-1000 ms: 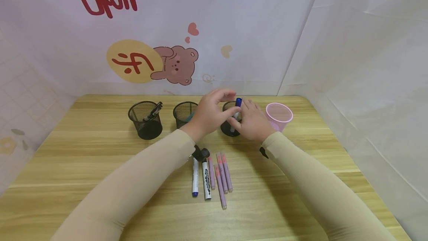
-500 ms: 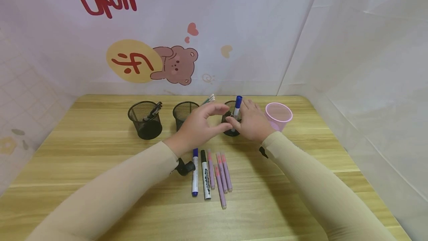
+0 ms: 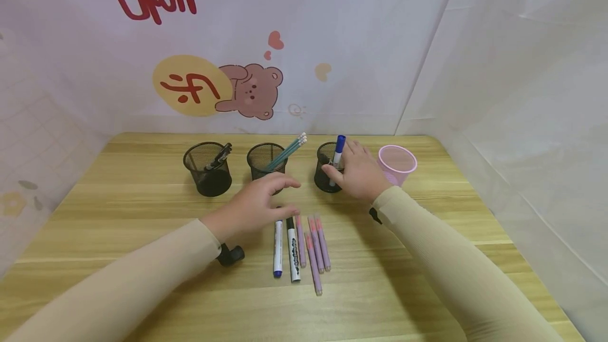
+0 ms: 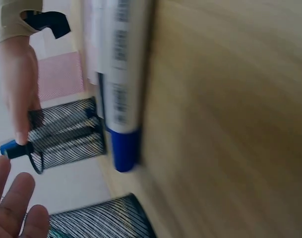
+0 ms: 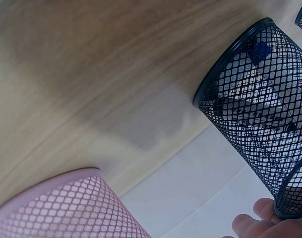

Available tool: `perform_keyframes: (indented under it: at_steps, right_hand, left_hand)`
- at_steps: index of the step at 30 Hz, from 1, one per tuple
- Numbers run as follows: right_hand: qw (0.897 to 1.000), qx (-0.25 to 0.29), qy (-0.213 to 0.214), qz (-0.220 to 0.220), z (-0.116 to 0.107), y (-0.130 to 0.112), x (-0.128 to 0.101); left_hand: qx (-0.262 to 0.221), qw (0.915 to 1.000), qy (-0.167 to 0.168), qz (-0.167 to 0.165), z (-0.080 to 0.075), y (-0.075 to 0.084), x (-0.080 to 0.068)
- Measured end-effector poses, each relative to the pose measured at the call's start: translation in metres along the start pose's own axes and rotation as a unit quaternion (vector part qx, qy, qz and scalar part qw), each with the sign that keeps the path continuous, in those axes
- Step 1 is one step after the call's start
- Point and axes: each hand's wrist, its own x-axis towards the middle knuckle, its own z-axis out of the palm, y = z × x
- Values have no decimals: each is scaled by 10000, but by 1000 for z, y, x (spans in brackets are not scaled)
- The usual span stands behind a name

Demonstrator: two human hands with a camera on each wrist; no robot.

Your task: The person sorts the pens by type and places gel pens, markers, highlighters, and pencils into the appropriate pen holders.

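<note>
My left hand is above the table just left of the loose markers, fingers spread and holding nothing. A white marker with blue ends and a black-capped whiteboard marker lie below its fingertips. Beside them are several purple pens. My right hand holds the rim of a black mesh pen holder, thumb at the front and fingers along its right side. A blue-capped marker and a dark-capped one stand inside it. In the right wrist view, my fingertips touch the holder's rim.
A black mesh holder with black pens stands at the left. Another mesh holder has several green pencils leaning in it. To the right of my right hand is a pink mesh holder. A white cloth wall closes the back.
My left hand has moved away from the holder with the markers, leftward and down toward the loose markers, uncovering the green pencils. The right hand has stayed at the holder.
</note>
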Motion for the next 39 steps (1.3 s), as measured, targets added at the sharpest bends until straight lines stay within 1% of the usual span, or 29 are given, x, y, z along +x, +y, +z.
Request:
perform_keyframes:
  at_steps: [3,6,10,14,17,20,23,26,30,33,39]
  right_hand:
    - [10000,15,-14,-37,-1,0,0]
    - [10000,50,-10,-48,-1,-1,0]
    - [9999,80,22,-65,-2,-2,-1]
    - [9999,84,42,-75,-2,-2,0]
    - [9999,71,52,-85,-1,-1,0]
    - [9999,52,41,-85,-1,-2,0]
    - [10000,61,14,-74,-2,-2,-1]
    - [9999,81,7,-60,-2,-2,-1]
    - [10000,76,1,-59,-1,-1,-1]
    - [10000,82,-11,-53,-2,-1,-1]
    - [9999,121,-52,-13,-2,-2,-1]
  left_hand:
    - [201,9993,-237,-229,0,-7,-6]
    - [433,9974,-388,-422,1,-13,-10]
    - [832,9920,-530,-788,5,-17,-12]
    - [1207,9808,-776,-1319,8,-17,-11]
    - [1346,9716,-1013,-1662,10,-16,-9]
    - [1426,9640,-1227,-1881,11,-16,-7]
    - [1467,9587,-1388,-2002,12,-17,-6]
    - [1462,9567,-1480,-2038,15,-18,-5]
    - [1396,9581,-1510,-1994,17,-18,-3]
    - [1259,9602,-1513,-1982,19,-16,-2]
    - [1083,9642,-1406,-1970,23,-13,1]
